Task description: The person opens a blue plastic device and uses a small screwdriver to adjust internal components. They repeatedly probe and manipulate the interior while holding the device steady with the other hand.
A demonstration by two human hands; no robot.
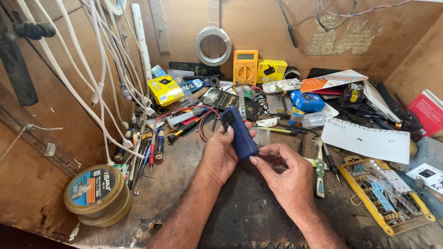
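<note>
1. My left hand (220,154) holds a small blue phone (237,131). My fingers wrap around its left side, and my thumb lies on its edge near the top.
2. The blue phone is tilted. Its top end points away from me and a bit to the left, and its bottom end points at my right hand (286,173).
3. My right hand is just beside the bottom end of the phone. My thumb and first finger are curled close together, and their tips touch the bottom end. I cannot tell if they are pinching it hard.
4. The phone is up above the dark, messy work table (240,216), right in the middle in front of me.
5. Behind the phone lie a red wire (203,121) and a grey tube (184,116).
6. To my left is a row of small screwdrivers (152,145), and near the corner sits a round yellow tin (94,191).
7. White cables (99,69) hang down the wooden wall on the left.
8. At the back stands a yellow meter (245,67) beside a yellow box (271,70).
9. To my right lie a white sheet of paper (367,138) and a yellow frame (383,203) with small metal parts in it.
</note>
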